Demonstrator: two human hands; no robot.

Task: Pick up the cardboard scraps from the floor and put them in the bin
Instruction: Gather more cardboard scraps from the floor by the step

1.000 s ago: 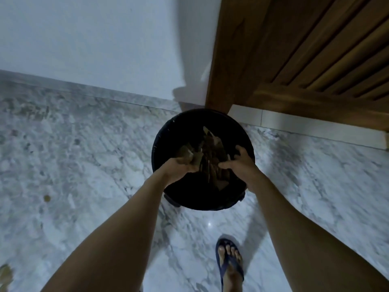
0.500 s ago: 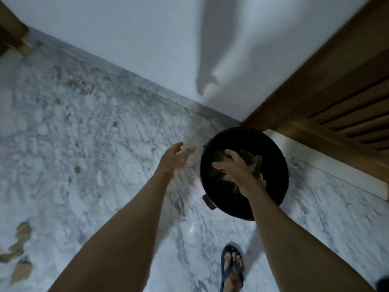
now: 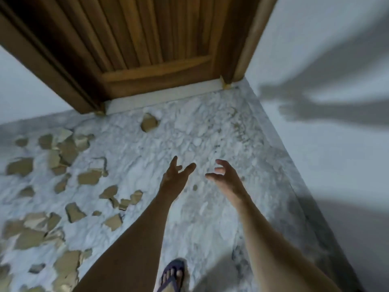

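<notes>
While both my hands hang out over the marble floor [image 3: 210, 207] holding nothing, my left hand [image 3: 174, 178] has its fingers spread and my right hand [image 3: 226, 178] loosely curled. Cardboard scraps [image 3: 63, 152] lie scattered to my left, one scrap [image 3: 149, 122] near the wooden door [image 3: 147, 39].
</notes>
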